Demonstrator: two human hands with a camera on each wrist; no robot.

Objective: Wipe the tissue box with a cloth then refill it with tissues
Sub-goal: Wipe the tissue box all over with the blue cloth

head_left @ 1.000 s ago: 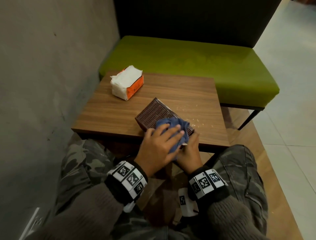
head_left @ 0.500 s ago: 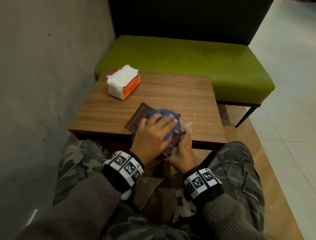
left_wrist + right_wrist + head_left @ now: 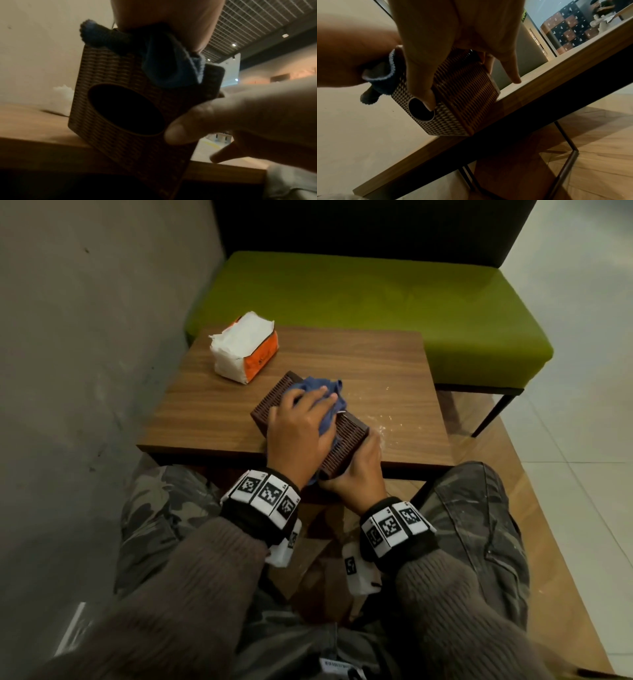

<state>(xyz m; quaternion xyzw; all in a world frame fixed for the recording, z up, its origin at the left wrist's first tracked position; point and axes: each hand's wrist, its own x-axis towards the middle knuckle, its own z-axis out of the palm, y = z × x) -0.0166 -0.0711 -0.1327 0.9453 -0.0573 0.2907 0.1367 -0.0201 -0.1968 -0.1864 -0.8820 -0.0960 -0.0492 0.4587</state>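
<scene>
Right hand (image 3: 453,40) gripping woven tissue box (image 3: 464,97), thumb at its hole, blue cloth (image 3: 385,81) beside

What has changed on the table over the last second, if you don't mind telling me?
The left hand has slid the blue cloth along the brown tissue box, from its near end towards its far end. No grip changed: the right hand still holds the box's near end at the table edge. The tissue pack has stayed at the far left corner.
</scene>
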